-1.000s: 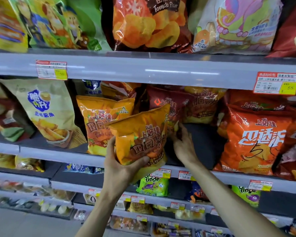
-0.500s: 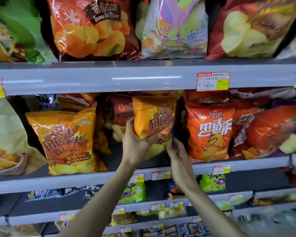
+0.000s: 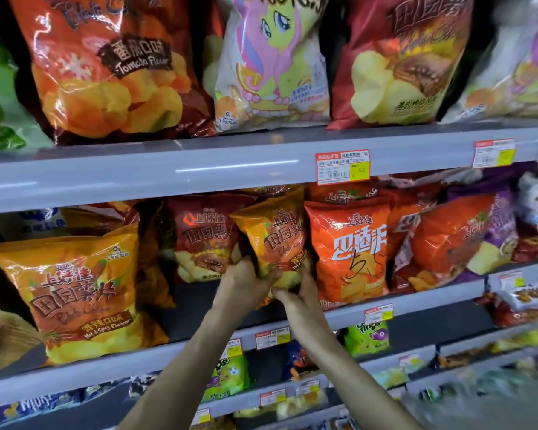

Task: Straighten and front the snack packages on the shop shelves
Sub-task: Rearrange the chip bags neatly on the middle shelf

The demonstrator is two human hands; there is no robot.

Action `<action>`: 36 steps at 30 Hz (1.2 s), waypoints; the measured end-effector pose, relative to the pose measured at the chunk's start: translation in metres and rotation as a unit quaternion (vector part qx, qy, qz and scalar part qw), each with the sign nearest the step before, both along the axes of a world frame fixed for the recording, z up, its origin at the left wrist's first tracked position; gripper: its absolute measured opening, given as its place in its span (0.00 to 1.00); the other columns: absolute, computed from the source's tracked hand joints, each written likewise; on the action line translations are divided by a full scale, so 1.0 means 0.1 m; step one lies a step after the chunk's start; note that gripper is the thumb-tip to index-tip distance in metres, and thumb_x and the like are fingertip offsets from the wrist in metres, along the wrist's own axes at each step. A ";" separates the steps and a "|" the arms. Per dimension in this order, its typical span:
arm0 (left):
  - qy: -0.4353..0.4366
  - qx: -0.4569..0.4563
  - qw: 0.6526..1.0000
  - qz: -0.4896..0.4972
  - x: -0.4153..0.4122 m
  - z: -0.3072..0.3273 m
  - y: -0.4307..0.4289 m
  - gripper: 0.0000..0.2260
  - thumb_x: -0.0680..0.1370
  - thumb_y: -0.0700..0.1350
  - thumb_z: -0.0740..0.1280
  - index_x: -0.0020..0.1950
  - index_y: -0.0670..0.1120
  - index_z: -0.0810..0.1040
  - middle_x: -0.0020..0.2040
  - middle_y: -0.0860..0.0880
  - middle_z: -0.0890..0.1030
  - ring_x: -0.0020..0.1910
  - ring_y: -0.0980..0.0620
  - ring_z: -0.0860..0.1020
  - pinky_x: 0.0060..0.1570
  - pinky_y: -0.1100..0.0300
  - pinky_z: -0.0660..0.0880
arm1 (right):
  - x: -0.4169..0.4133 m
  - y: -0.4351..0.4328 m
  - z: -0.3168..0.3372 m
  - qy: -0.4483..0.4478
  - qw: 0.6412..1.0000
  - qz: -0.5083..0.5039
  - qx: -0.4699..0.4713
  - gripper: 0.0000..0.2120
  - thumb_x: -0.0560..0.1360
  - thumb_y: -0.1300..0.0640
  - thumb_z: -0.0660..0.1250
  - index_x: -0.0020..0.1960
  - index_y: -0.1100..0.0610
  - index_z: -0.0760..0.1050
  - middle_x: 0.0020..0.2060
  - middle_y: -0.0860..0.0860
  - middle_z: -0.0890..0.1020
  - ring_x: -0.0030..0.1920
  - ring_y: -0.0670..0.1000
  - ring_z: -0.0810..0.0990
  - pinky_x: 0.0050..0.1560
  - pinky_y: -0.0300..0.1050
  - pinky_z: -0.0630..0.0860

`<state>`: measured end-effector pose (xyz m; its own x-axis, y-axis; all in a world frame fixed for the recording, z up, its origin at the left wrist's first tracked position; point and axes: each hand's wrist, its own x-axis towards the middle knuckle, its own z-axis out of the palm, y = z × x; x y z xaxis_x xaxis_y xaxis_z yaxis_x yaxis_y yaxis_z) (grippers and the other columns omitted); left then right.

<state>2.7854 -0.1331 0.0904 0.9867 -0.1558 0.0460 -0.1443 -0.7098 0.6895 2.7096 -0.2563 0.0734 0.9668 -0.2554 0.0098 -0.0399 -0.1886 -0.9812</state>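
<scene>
An orange chip bag [image 3: 274, 231] stands tilted on the middle shelf [image 3: 416, 301], between a dark red chip bag [image 3: 199, 240] and an orange-red bag [image 3: 351, 252]. My left hand [image 3: 246, 282] grips its lower left edge. My right hand [image 3: 298, 293] holds its bottom right corner. A larger matching orange bag [image 3: 75, 290] stands at the shelf's front on the left.
The top shelf carries a tomato chip bag [image 3: 112, 66], a pony-print bag [image 3: 271, 63] and a red bag [image 3: 395, 57]. More red and purple bags [image 3: 466, 234] crowd the right. Price tags [image 3: 342, 166] line the shelf edges. Lower shelves hold green packs [image 3: 227, 377].
Both hands carried the orange bag rightward and deeper into the shelf, into the gap beside the orange-red bag. My right hand now holds its bottom corner. The view shifted right and up.
</scene>
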 end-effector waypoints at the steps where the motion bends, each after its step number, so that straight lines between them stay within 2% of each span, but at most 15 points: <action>1: -0.011 -0.001 1.000 0.009 -0.05 -0.03 0.05 0.24 0.77 0.61 0.74 0.66 0.47 0.78 0.56 0.46 0.85 0.57 0.40 0.83 0.51 0.51 0.79 | -0.01 0.00 -0.03 -0.007 1.000 -0.001 0.006 0.48 0.64 0.36 0.67 0.82 0.40 0.56 0.79 0.43 0.63 0.78 0.48 0.63 0.78 0.53 0.63; 3: -0.028 -0.014 0.999 0.018 -0.19 -0.07 0.12 0.26 0.78 0.56 0.74 0.74 0.48 0.74 0.59 0.48 0.85 0.59 0.43 0.83 0.49 0.55 0.76 | -0.01 0.02 -0.08 -0.009 0.999 -0.006 0.039 0.43 0.64 0.38 0.69 0.79 0.40 0.65 0.75 0.45 0.69 0.74 0.48 0.70 0.74 0.49 0.69; 6: -0.031 -0.119 0.992 0.001 -0.39 -0.11 0.13 0.31 0.79 0.42 0.72 0.81 0.50 0.67 0.64 0.55 0.83 0.56 0.66 0.82 0.45 0.73 0.72 | 0.04 0.06 -0.16 0.011 0.993 -0.011 0.121 0.32 0.63 0.39 0.73 0.67 0.32 0.74 0.69 0.46 0.76 0.69 0.49 0.77 0.71 0.56 0.75; 7: -0.024 -0.154 0.988 -0.010 -0.41 -0.13 0.12 0.32 0.79 0.39 0.70 0.82 0.52 0.66 0.64 0.57 0.83 0.53 0.71 0.81 0.45 0.75 0.73 | 0.06 0.07 -0.15 0.013 0.990 -0.006 0.140 0.30 0.63 0.39 0.73 0.65 0.31 0.75 0.68 0.46 0.78 0.68 0.49 0.78 0.71 0.56 0.75; 9: -0.009 -0.197 0.980 -0.035 -0.39 -0.12 0.09 0.34 0.78 0.36 0.68 0.81 0.57 0.65 0.63 0.59 0.83 0.56 0.68 0.81 0.50 0.72 0.77 | 0.12 0.08 -0.13 0.012 0.984 -0.005 0.180 0.30 0.64 0.41 0.74 0.66 0.34 0.77 0.66 0.46 0.81 0.66 0.49 0.80 0.70 0.57 0.76; 11: 0.000 -0.209 0.976 -0.054 -0.30 -0.10 0.05 0.36 0.77 0.38 0.67 0.81 0.63 0.64 0.65 0.58 0.83 0.63 0.61 0.81 0.59 0.61 0.80 | 0.18 0.10 -0.09 0.014 0.975 0.002 0.221 0.31 0.66 0.44 0.74 0.69 0.39 0.77 0.65 0.47 0.82 0.65 0.49 0.81 0.69 0.57 0.78; 14: 0.023 -0.217 0.973 -0.076 -0.14 -0.06 0.03 0.36 0.75 0.41 0.65 0.77 0.70 0.63 0.67 0.55 0.83 0.66 0.55 0.81 0.65 0.47 0.80 | 0.26 0.13 -0.02 0.034 0.970 0.017 0.239 0.42 0.63 0.41 0.74 0.76 0.43 0.70 0.68 0.48 0.80 0.66 0.50 0.80 0.69 0.57 0.77; 18: 0.043 -0.234 0.968 -0.078 0.01 -0.04 0.05 0.37 0.73 0.42 0.65 0.80 0.64 0.64 0.66 0.55 0.82 0.66 0.54 0.81 0.66 0.48 0.79 | 0.40 0.17 0.00 0.066 0.979 0.027 0.191 0.40 0.64 0.38 0.72 0.75 0.34 0.64 0.71 0.49 0.77 0.69 0.52 0.77 0.71 0.57 0.75; 20: 0.035 -0.237 0.968 -0.076 0.02 -0.04 0.06 0.35 0.74 0.42 0.66 0.80 0.61 0.64 0.68 0.63 0.78 0.67 0.56 0.79 0.66 0.51 0.79 | 0.45 0.17 0.00 0.080 0.985 0.024 0.150 0.36 0.63 0.33 0.70 0.70 0.27 0.64 0.73 0.49 0.75 0.71 0.53 0.76 0.73 0.60 0.72; 22: 0.031 -0.238 0.969 -0.058 0.00 -0.08 0.11 0.33 0.80 0.40 0.70 0.83 0.55 0.62 0.67 0.71 0.72 0.66 0.58 0.78 0.65 0.57 0.78 | 0.41 0.15 0.03 0.085 0.985 0.033 0.147 0.39 0.67 0.33 0.67 0.77 0.32 0.62 0.75 0.47 0.73 0.73 0.54 0.74 0.72 0.58 0.73; 24: 0.035 -0.230 0.972 -0.034 -0.05 -0.14 0.18 0.31 0.82 0.41 0.71 0.83 0.52 0.64 0.67 0.65 0.75 0.66 0.58 0.78 0.61 0.62 0.77 | 0.34 0.12 0.07 0.086 0.987 0.034 0.133 0.44 0.68 0.29 0.64 0.82 0.40 0.60 0.75 0.46 0.71 0.74 0.53 0.73 0.73 0.57 0.72; 26: 0.032 -0.199 0.979 -0.023 -0.15 -0.16 0.26 0.27 0.81 0.42 0.71 0.79 0.56 0.70 0.62 0.59 0.81 0.62 0.57 0.81 0.55 0.65 0.77 | 0.24 0.06 0.09 0.093 0.992 0.037 0.074 0.46 0.67 0.23 0.59 0.81 0.41 0.62 0.77 0.44 0.70 0.75 0.50 0.71 0.76 0.57 0.68; 29: 0.012 -0.138 0.989 -0.044 -0.32 -0.18 0.36 0.20 0.80 0.41 0.71 0.66 0.64 0.77 0.51 0.65 0.81 0.51 0.58 0.82 0.48 0.64 0.77 | 0.07 -0.05 0.14 0.118 0.989 0.079 -0.026 0.29 0.81 0.30 0.56 0.76 0.42 0.70 0.74 0.44 0.74 0.74 0.49 0.72 0.77 0.52 0.66; 32: -0.008 -0.064 0.996 -0.068 -0.44 -0.21 0.44 0.18 0.80 0.43 0.70 0.68 0.57 0.80 0.56 0.58 0.82 0.52 0.55 0.80 0.44 0.73 0.70 | -0.10 -0.13 0.21 0.125 0.977 0.114 -0.133 0.19 0.85 0.40 0.58 0.71 0.46 0.75 0.69 0.49 0.80 0.70 0.51 0.76 0.72 0.51 0.69; 36: -0.016 0.008 0.997 -0.070 -0.58 -0.23 0.47 0.22 0.80 0.49 0.71 0.74 0.54 0.77 0.67 0.52 0.80 0.64 0.48 0.79 0.55 0.53 0.77 | -0.35 -0.17 0.30 0.081 0.962 0.089 -0.245 0.19 0.84 0.42 0.61 0.72 0.47 0.75 0.66 0.45 0.80 0.65 0.45 0.77 0.67 0.46 0.74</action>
<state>2.7277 -0.0859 0.0673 0.9534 -0.2924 0.0744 -0.2647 -0.6923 0.6714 2.6749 -0.2736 0.1031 0.9938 -0.0893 -0.0665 -0.1086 -0.6454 -0.7561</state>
